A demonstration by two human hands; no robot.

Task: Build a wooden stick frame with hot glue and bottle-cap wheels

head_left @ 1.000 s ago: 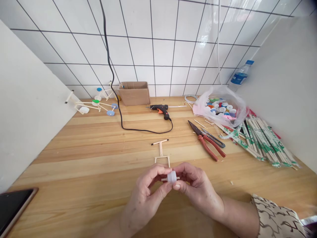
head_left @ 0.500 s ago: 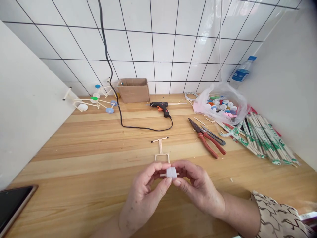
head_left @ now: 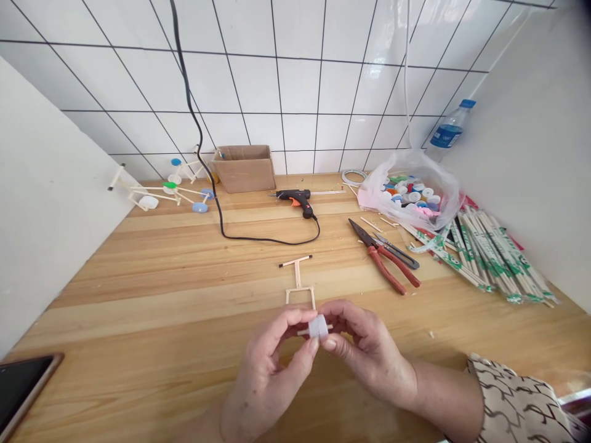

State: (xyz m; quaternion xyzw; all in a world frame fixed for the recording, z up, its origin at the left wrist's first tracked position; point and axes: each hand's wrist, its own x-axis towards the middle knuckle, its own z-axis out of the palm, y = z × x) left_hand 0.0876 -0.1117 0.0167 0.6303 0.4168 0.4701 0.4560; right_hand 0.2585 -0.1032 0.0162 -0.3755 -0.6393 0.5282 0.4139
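Head cam: left hand (head_left: 268,372) and right hand (head_left: 372,354) pinch white cap piece (head_left: 318,327) between thumbs and fingers, stick ends (head_left: 303,332) protruding. Stick frame (head_left: 297,274) lies just beyond.

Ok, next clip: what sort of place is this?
Probably a small craft workspace: a wooden worktop by a tiled wall, with a glue gun and pliers lying out. Whether it's a home or a workshop, I can't tell.

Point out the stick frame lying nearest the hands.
The T-topped frame, just beyond the left hand and right hand; its visible part bears none of the round discs that the farther frames at left carry.
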